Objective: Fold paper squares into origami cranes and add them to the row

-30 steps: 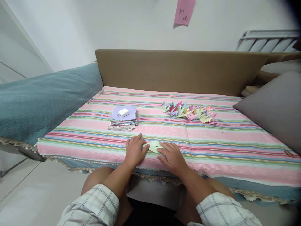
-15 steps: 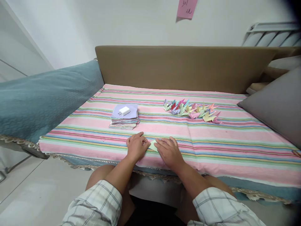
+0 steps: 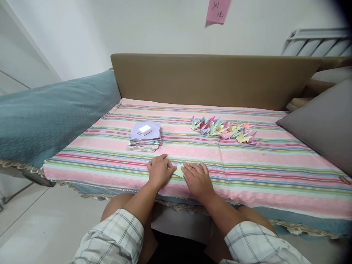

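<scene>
A small piece of folded pale green paper (image 3: 179, 171) lies flat on the striped cloth between my hands. My left hand (image 3: 160, 170) is curled at its left end, thumb and forefinger closed on the edge. From the right, my right hand (image 3: 198, 180) rests with fingers stretched and lying flat, the nearest fingertips touching the paper's right side. Part of the paper is hidden under the fingers. Beyond my left hand stands a stack of square paper sheets (image 3: 144, 145), with a white plug adapter (image 3: 144, 130) on top.
Several coloured paper cranes (image 3: 226, 135) sit in a cluster at the back right of the striped cloth (image 3: 247, 165). A brown backrest (image 3: 203, 80) runs behind. A grey cushion (image 3: 324, 121) leans at the right, and a blue-covered armrest (image 3: 63, 110) at the left.
The fingers of my right hand have shifted slightly over the paper. My left hand stays at its left end. The camera view has moved a little.
</scene>
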`<state>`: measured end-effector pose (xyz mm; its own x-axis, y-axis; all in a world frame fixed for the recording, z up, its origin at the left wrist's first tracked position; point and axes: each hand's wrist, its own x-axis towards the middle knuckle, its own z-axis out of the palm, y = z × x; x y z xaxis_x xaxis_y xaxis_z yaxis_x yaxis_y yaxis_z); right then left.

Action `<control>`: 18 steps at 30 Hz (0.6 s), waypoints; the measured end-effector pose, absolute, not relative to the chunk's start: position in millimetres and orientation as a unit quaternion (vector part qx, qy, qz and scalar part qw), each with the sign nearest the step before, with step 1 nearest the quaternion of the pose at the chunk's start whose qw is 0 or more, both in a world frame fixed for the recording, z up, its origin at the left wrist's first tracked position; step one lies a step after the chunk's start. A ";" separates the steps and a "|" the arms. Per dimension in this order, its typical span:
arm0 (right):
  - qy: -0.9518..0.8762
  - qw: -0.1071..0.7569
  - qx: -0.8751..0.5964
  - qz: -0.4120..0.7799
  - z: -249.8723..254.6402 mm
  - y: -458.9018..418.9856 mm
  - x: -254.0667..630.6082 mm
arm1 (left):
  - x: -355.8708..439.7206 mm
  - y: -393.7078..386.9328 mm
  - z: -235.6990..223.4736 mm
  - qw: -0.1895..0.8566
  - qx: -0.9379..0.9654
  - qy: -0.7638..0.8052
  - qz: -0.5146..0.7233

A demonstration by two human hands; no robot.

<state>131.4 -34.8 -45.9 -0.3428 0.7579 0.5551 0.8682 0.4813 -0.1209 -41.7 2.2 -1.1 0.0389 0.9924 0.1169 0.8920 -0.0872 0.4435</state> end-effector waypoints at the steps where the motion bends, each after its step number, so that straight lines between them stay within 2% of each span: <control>1: -0.812 0.285 -0.500 -0.098 -45.9 -35.1 130.9 | -41.5 2.7 -0.8 0.127 0.709 0.665 0.197; 18: -0.828 0.266 -0.483 -0.102 -51.1 -34.3 130.9 | -46.1 10.2 4.6 0.128 0.737 0.639 0.180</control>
